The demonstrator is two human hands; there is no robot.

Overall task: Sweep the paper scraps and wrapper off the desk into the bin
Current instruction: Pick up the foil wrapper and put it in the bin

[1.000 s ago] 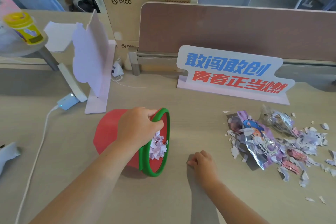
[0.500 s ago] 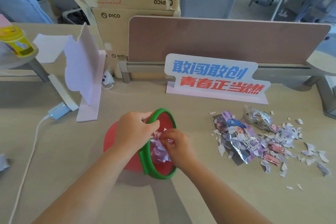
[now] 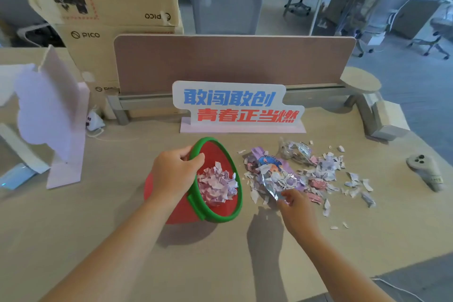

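Note:
A red bin with a green rim (image 3: pixel 217 217) lies tipped on its side on the desk, mouth facing right, with a heap of torn paper scraps (image 3: pixel 217 184) inside. My left hand (image 3: pixel 174 174) grips the rim at its upper left. Just to the right lies a purple and silver foil wrapper (image 3: pixel 277 174) on a spread of paper scraps (image 3: pixel 326 169), with a crumpled clear wrapper (image 3: pixel 294 151) behind it. My right hand (image 3: pixel 296 211) rests at the pile's near left corner, fingers curled against the foil wrapper's near end; whether it grips it is unclear.
A standing sign (image 3: pixel 235 105) with blue and red characters is just behind the bin and pile. A white foam board stand (image 3: pixel 51 110) is at the left. A grey controller (image 3: pixel 426 171) lies right of the scraps. The desk's edge runs near the lower right.
My right hand has left the bin's mouth and moved right to the wrapper. The bin has tilted so that its opening faces more upward and right. My view has shifted to the right.

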